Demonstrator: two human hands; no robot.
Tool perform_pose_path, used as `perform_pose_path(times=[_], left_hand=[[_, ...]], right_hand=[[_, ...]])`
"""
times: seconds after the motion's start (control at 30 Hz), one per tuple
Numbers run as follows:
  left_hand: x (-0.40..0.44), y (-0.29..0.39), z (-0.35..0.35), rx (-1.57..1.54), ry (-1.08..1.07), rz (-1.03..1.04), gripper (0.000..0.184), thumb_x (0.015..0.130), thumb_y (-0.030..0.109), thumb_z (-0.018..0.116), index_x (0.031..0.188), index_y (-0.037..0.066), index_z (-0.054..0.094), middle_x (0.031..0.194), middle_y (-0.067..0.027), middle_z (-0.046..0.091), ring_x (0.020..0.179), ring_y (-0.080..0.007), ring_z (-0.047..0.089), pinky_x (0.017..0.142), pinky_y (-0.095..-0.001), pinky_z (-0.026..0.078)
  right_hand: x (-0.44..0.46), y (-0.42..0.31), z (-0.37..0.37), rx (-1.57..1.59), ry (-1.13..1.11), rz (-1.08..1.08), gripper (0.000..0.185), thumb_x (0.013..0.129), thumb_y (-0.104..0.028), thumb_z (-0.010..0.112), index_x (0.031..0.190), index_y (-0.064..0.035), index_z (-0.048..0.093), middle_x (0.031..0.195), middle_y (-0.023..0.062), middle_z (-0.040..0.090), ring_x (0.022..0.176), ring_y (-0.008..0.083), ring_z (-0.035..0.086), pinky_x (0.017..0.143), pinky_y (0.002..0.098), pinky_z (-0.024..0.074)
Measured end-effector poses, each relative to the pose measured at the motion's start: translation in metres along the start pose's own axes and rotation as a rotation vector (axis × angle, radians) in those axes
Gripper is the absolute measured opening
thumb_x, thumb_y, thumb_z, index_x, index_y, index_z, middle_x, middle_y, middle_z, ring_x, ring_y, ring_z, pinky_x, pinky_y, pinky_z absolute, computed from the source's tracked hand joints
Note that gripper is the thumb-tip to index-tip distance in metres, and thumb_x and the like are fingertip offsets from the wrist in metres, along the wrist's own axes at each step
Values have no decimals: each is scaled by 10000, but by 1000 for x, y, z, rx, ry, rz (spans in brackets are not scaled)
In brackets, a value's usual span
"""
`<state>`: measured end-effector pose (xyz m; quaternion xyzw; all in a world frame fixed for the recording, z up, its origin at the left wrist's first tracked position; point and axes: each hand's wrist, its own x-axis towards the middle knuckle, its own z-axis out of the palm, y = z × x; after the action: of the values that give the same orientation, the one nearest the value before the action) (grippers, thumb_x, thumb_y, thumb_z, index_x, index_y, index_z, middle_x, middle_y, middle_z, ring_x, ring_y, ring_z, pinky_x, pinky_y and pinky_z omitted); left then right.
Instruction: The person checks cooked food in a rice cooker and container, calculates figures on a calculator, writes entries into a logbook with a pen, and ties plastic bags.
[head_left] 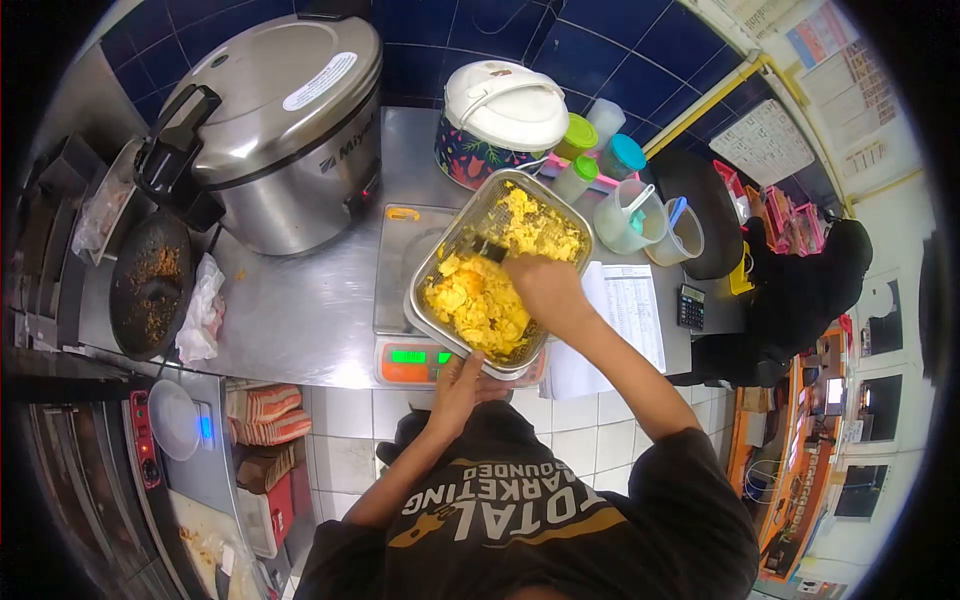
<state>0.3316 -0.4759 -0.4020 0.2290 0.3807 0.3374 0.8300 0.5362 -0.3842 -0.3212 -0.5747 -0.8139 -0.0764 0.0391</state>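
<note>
A steel table (300, 320) shines under its load. Toward its left stands a large rice cooker (290, 130), switch lit red. In front of the cooker, a crumpled white bag (203, 308) lies just beside a dark pan (150, 290) of brown crumbs. At the middle of the front edge sits a scale (408, 275), partly hidden, its digits green. Behind it stands a white-lidded, flower-patterned pot (490, 150). Jars (575, 182) with green and teal lids cluster right of the pot, and two clear jugs (622, 228) stand nearer. Papers (630, 310) lie front right, a calculator (690, 306) near them.
</note>
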Motion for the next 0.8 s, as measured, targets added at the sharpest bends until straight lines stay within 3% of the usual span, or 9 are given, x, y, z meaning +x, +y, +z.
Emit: perform_pose_path(times=[0.07,0.13,0.27,0.37,0.47,0.6,0.67,0.7,0.8], left_hand=[[2,-1,-1,-17,-28,-22,377,1099,316,510,1226,-40,491,1054,-199,705,877,-287,768,737,-352,649],[0,3,1,-14,-19,-13,379,1097,317,514,1212,-43,496,1031,-199,708,875,-288,768,740,-353,649],[-3,7,3,25,-20,5,384,1088,324,533,1175,-49,507,978,-203,712,877,-303,768,752,-366,650],[-2,5,1,-7,0,-14,396,1080,334,549,1170,-50,510,952,-202,709,872,-312,766,764,-382,651],[0,3,0,1,44,-51,420,1075,343,558,1206,-52,496,951,-206,703,876,-326,767,779,-402,651],[-6,10,8,64,5,5,461,1071,340,550,1303,-32,410,1092,-199,661,875,-340,747,808,-434,646],[0,-5,-6,186,150,150,405,1069,285,571,1315,-13,449,1171,-155,621,925,-232,705,793,-403,651],[3,-12,-13,149,191,186,383,1066,256,570,1347,25,448,1164,-105,563,937,-182,634,783,-399,650],[5,-4,-8,128,210,270,362,1063,244,570,1338,36,459,1087,-77,535,931,-171,608,778,-411,650]], right_hand=[[-1,12,-3,16,33,66,127,849,-73,618,974,-66,642,825,112,672,752,296,719,613,412,575],[12,34,-1,-184,131,241,161,848,-69,617,1007,-63,647,857,115,675,766,297,719,617,405,575],[19,56,17,-200,59,240,209,845,-72,626,1051,-56,653,895,117,679,811,295,717,624,390,575],[3,38,24,-186,28,108,260,822,-70,648,1079,-55,677,913,116,680,859,294,711,650,387,577],[-16,23,5,-60,-102,130,267,857,-121,675,1113,-49,703,916,122,674,893,303,691,717,402,573],[-37,39,-6,97,123,303,346,941,-272,687,1191,-32,695,967,159,647,958,343,643,833,446,538],[-39,69,6,54,336,463,359,937,-305,670,1164,-28,655,1028,182,642,1026,356,613,834,483,521],[-40,85,14,114,310,547,416,966,-335,633,1195,12,620,1061,218,638,1014,408,624,860,509,516],[-40,127,50,440,163,694,465,999,-373,577,1192,50,601,1119,279,642,1036,467,632,913,530,503]])
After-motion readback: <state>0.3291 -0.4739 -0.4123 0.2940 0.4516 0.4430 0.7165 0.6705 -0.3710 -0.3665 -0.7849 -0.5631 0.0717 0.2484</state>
